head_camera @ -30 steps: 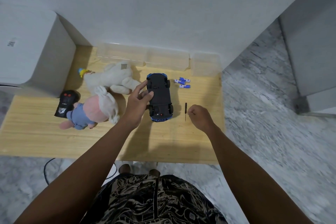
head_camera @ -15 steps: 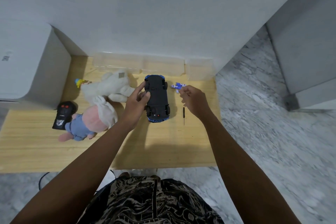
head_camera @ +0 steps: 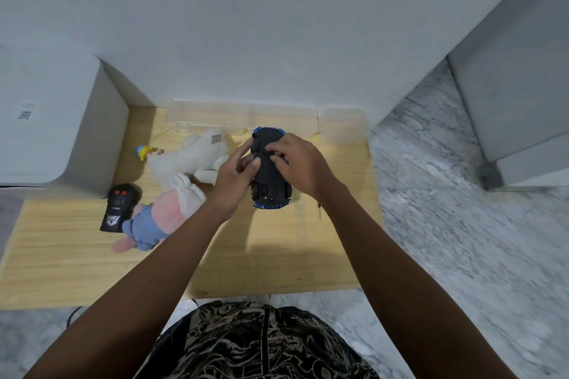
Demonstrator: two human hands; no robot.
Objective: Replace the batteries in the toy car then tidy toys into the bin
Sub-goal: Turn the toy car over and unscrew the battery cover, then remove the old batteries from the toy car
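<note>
Hands (head_camera: 237,175) grip smooth, black-bellied toy car (head_camera: 270,175).

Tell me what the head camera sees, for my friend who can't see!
Two hands, left and right, work on the black underside of an upturned blue toy car on a light wooden table. A black remote control and plush toys lie left.

i see a pale wooden table (head_camera: 277,255) with matt grain, a matt black plastic toy car (head_camera: 269,175) underside, fuzzy cloth plush toys (head_camera: 191,157), clear plastic bins (head_camera: 343,129), polished marble floor (head_camera: 462,240)
</note>
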